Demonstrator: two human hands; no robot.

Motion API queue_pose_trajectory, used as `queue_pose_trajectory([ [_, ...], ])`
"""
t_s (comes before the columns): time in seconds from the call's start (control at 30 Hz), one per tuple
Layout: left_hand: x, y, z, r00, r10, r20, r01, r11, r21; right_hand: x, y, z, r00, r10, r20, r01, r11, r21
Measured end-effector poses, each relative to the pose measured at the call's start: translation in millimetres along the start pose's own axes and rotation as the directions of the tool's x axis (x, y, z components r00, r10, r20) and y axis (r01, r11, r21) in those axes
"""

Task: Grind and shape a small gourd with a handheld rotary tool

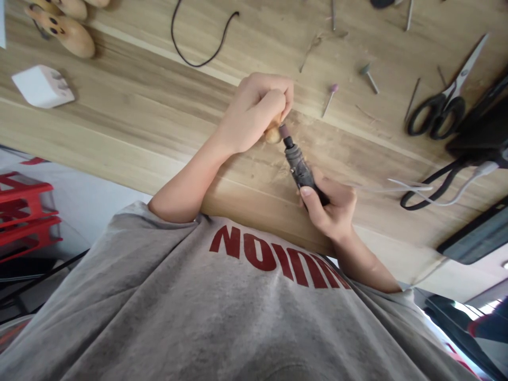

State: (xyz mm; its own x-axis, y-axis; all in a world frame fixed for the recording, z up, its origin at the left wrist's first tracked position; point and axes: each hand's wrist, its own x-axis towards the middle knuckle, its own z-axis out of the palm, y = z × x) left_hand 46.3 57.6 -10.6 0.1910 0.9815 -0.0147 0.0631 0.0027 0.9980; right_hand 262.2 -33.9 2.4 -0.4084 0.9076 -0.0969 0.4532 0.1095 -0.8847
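My left hand [260, 108] is closed around a small wooden piece [273, 135]. Only a rounded, light-brown end of it shows below the fingers; the rest is hidden in the grip. My right hand [331, 203] grips the dark body of a rotary tool [299, 166], thumb on top. A brownish sanding drum [284, 130] sits at the tool's tip, right beside the wooden piece; whether they touch I cannot tell. Both hands are above the wooden table [138, 111], close to its near edge.
Loose grinding bits lie beyond my hands, including a pink-headed bit [334, 88] and a green-headed bit [365, 69]. Black-handled scissors [438, 114] and cables [420, 198] are at right. A white plug adapter [43, 87], wooden figures [73, 37] and a black cord [198, 64] are leftward.
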Motion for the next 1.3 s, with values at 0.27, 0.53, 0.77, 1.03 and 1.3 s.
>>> queue_pose_trajectory([
  [0.27,-0.9,-2.8,-0.2,0.999,-0.022,0.023,0.022,1.0,-0.009,0.8,0.1,0.4,1.0,-0.028,-0.004,0.028,1.0,0.008],
  [0.53,-1.1,-1.2,0.3,0.999,-0.043,0.03,0.043,0.999,-0.014,1.0,-1.6,0.5,1.0,-0.024,-0.013,0.024,1.0,-0.006],
  [0.77,-1.5,0.8,0.9,0.998,-0.05,0.032,0.05,0.999,0.021,0.9,-1.0,1.3,1.0,-0.026,-0.011,0.026,1.0,0.006],
  [1.03,1.4,-4.1,1.9,1.0,0.005,0.021,-0.006,0.999,0.037,-0.2,-1.3,-0.6,1.0,0.003,-0.01,-0.002,1.0,0.022],
  [1.3,1.6,1.1,1.0,1.0,-0.011,0.023,0.01,0.997,0.079,-0.1,1.0,-0.6,1.0,-0.006,-0.019,0.006,1.0,0.004],
])
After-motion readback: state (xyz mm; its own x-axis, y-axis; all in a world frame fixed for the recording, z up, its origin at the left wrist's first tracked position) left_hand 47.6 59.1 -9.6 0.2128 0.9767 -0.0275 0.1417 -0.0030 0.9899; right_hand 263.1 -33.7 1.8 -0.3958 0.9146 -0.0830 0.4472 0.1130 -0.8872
